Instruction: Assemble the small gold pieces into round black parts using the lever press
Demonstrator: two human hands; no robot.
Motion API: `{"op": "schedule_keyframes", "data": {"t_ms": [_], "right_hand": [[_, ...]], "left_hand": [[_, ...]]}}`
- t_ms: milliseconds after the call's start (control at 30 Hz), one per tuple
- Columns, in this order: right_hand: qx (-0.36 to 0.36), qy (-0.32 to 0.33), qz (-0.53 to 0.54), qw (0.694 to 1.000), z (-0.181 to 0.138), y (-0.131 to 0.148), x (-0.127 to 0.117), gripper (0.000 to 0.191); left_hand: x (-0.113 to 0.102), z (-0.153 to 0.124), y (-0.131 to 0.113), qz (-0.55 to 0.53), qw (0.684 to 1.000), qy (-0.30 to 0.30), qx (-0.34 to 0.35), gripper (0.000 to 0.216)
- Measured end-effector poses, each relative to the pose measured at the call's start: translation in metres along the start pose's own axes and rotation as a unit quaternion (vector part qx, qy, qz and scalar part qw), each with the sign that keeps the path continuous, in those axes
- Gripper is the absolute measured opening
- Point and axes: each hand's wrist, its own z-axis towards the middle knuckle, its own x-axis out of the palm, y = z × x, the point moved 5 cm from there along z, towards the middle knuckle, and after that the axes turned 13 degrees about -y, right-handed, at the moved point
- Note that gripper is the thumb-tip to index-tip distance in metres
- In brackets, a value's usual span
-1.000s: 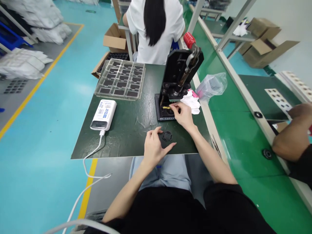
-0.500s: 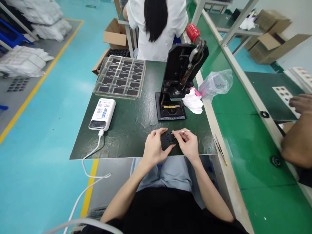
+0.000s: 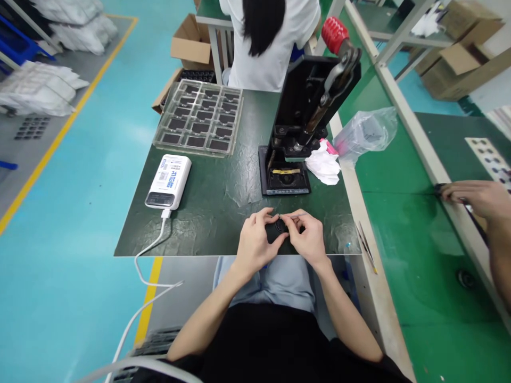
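Black and round, the small part is sitting near the mat's front edge, my left hand pinching it while my right hand is gripping a thin pin; I'm judging fitting underway, needing steady aim next.

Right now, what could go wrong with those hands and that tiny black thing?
The small black round part sits pinched between the left hand and right hand near the mat's front edge, so it might slip off. The thin strip in the right fingers looks bendable and could kink.
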Motion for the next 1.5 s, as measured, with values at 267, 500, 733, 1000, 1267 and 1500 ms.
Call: {"op": "schedule_keyframes", "data": {"t_ms": [267, 500, 733, 1000, 1267, 1500], "right_hand": [[-0.113, 0.025, -0.09, 0.989, -0.001, 0.012, 0.007, 0.02], [-0.045, 0.017, -0.034, 0.998, 0.001, 0.005, 0.01, 0.027], [-0.08, -0.138, -0.039, 0.986, 0.01, 0.009, -0.043, 0.029], [-0.193, -0.074, -0.063, 0.976, 0.008, 0.023, -0.036, 0.034], [-0.169, -0.093, -0.004, 0.981, 0.004, 0.02, -0.017, 0.028], [-0.163, -0.119, -0.027, 0.979, 0.004, 0.017, -0.018, 0.027]], "left_hand": [[0.0, -0.003, 0.0, 0.003, 0.999, -0.032, -0.004, 0.052], [0.002, -0.002, 0.003, 0.012, 0.999, -0.024, -0.019, 0.051], [0.001, 0.001, 0.0, 0.014, 1.0, -0.019, -0.009, 0.058], [-0.001, -0.001, -0.001, 0.011, 1.0, -0.014, -0.008, 0.061], [0.0, -0.001, 0.001, -0.002, 1.0, -0.015, -0.012, 0.063], [0.001, -0.002, 0.001, -0.012, 1.0, -0.018, -0.012, 0.067]]}}
